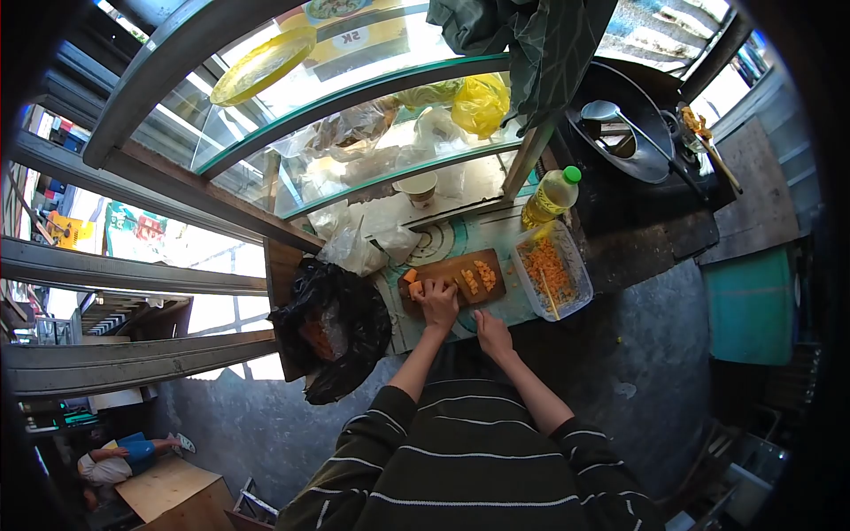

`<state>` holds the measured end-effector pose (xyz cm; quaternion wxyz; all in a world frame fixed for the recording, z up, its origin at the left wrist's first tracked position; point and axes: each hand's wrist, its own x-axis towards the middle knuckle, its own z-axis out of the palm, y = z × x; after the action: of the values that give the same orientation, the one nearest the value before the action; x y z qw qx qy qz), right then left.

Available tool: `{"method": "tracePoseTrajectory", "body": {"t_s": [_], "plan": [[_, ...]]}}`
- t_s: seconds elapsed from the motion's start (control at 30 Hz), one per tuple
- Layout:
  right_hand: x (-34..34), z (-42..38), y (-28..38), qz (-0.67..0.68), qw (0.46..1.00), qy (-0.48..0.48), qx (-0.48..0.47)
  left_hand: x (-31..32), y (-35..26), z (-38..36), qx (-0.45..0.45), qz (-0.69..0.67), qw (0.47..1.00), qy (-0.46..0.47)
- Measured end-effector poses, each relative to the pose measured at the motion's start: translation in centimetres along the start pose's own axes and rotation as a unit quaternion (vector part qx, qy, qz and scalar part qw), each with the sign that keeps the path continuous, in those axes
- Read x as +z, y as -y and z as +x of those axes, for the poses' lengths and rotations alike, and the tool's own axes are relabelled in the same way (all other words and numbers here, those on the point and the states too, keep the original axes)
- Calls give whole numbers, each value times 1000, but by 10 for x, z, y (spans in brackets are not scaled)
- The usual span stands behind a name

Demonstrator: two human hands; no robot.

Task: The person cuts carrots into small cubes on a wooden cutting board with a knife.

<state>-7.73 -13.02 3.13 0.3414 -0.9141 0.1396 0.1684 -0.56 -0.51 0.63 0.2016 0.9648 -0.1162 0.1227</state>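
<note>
A wooden cutting board (474, 281) lies on the counter in front of me. My left hand (437, 305) rests on its left part, fingers bent over an orange carrot piece (415, 289); another carrot chunk (410, 275) is just beyond. Small diced carrot (485, 273) lies in rows on the board's right side. By the near edge of the board is my right hand (493, 336), closed, with whatever it grips hidden from view. A clear plastic container (580, 288) of chopped orange bits, with a pale stick in it, stands to the right.
An oil bottle with green cap (558, 193) stands behind the container. A wok (633, 168) with a ladle (611, 113) sits on the stove at right. Left are a black plastic bag (367, 327) and a glass case (372, 190). Another person (115, 460) sits at lower left.
</note>
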Motion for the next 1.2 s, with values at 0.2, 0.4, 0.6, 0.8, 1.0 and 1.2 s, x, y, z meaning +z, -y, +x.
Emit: {"method": "tracePoseTrajectory", "body": {"t_s": [0.2, 0.4, 0.6, 0.8, 1.0, 1.2], "plan": [[-9, -13, 6, -9, 999, 23, 38, 2, 1, -1, -10, -9, 1000, 8], [-2, -1, 4, -5, 1000, -3, -2, 1, 0, 0, -11, -8, 1000, 3], [-5, -14, 2, -6, 1000, 9, 12, 4, -1, -3, -30, -3, 1000, 7], [4, 3, -4, 3, 1000, 6, -5, 8, 1, -4, -35, -12, 999, 1], [1, -8, -3, 13, 1000, 15, 12, 9, 0, -5, -47, -15, 999, -4], [1, 3, 0, 22, 1000, 14, 2, 8, 0, -5, -52, -20, 998, -5]]}}
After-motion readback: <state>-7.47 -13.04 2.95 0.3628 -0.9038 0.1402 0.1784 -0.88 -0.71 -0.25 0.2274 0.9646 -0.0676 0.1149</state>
